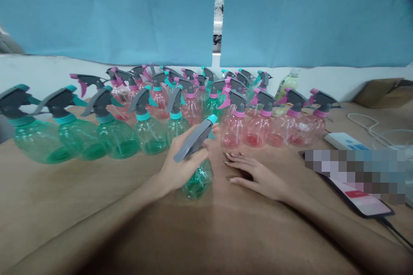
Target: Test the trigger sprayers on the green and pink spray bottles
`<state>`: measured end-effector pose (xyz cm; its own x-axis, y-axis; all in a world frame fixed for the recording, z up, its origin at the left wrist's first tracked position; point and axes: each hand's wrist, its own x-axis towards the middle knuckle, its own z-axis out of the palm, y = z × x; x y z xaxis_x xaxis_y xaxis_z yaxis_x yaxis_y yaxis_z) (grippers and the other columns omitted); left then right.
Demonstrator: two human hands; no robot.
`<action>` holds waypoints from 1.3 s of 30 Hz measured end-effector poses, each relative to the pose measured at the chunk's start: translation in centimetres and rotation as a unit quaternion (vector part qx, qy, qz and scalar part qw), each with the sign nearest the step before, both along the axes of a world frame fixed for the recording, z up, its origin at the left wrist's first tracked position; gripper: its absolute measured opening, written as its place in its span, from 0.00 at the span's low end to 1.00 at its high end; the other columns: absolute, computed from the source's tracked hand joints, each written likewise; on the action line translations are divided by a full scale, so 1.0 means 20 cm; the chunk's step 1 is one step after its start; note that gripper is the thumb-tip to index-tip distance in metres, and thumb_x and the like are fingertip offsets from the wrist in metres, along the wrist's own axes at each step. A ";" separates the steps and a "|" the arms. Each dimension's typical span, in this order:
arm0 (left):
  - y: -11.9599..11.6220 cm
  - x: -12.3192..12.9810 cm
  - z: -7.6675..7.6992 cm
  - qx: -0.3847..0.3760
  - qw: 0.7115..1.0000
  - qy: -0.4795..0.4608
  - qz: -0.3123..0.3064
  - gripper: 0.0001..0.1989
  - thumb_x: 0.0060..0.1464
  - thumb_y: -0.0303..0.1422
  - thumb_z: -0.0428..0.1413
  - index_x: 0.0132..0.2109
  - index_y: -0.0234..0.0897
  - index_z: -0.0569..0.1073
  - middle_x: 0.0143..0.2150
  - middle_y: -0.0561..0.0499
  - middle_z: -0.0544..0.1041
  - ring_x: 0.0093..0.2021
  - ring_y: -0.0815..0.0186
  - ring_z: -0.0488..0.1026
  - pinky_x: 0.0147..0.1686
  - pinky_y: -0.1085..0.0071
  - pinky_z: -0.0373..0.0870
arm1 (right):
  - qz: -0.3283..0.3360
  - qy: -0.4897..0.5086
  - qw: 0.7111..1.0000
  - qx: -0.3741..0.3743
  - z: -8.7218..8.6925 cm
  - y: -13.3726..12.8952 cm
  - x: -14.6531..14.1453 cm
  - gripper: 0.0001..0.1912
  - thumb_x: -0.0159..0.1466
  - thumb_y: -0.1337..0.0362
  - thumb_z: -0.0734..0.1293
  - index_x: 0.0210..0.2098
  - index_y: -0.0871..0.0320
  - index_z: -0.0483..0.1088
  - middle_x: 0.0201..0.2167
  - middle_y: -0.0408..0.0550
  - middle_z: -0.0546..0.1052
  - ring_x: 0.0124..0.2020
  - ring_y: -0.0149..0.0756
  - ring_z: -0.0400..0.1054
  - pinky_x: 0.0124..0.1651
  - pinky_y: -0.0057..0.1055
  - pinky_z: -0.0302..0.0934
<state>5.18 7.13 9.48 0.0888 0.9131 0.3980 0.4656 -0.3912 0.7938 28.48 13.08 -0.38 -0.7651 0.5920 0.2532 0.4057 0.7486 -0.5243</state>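
Note:
My left hand (183, 161) is wrapped round the neck of a green spray bottle (198, 180) with a grey and teal trigger head, which stands tilted at the middle of the table. Its collar is hidden by my fingers. To the right, my right hand (254, 174) rests on the tabletop with fingers stretched out, holding nothing. Beyond my left hand runs a front row of green spray bottles (121, 139) with teal collars. Past my right hand stands a row of pink spray bottles (258, 131) with pink collars.
Behind the front rows, several more pink and green spray bottles (158, 99) crowd together. A phone (364, 202) with a cable, a white box (345, 141) and white cords (364, 122) lie at right. A drink bottle (287, 86) and a cardboard box (383, 92) stand at the back.

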 end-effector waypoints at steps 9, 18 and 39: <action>0.00 0.00 0.00 0.010 1.000 0.010 0.001 0.11 0.50 0.26 0.51 0.42 0.40 0.69 0.31 0.55 0.70 0.31 0.67 0.67 0.32 0.71 0.64 | 0.000 -0.007 1.000 0.002 0.01 0.00 0.00 0.27 0.63 0.50 0.62 0.60 0.49 0.60 0.62 0.46 0.61 0.63 0.43 0.54 0.64 0.50 0.48; 0.00 0.00 0.00 -0.011 1.000 -0.008 -0.013 0.15 0.50 0.27 0.51 0.47 0.41 0.70 0.31 0.55 0.70 0.32 0.66 0.68 0.33 0.70 0.66 | 0.000 0.005 1.000 0.002 0.00 0.00 0.00 0.27 0.62 0.50 0.63 0.60 0.48 0.61 0.62 0.45 0.62 0.63 0.44 0.54 0.63 0.50 0.49; -0.03 0.02 0.06 -0.009 0.998 -0.034 -0.049 0.08 0.48 0.24 0.51 0.37 0.38 0.68 0.31 0.55 0.70 0.30 0.68 0.66 0.33 0.71 0.64 | 0.000 -0.009 1.000 0.004 0.00 0.00 0.00 0.27 0.63 0.50 0.62 0.60 0.49 0.60 0.62 0.46 0.62 0.63 0.43 0.54 0.64 0.49 0.48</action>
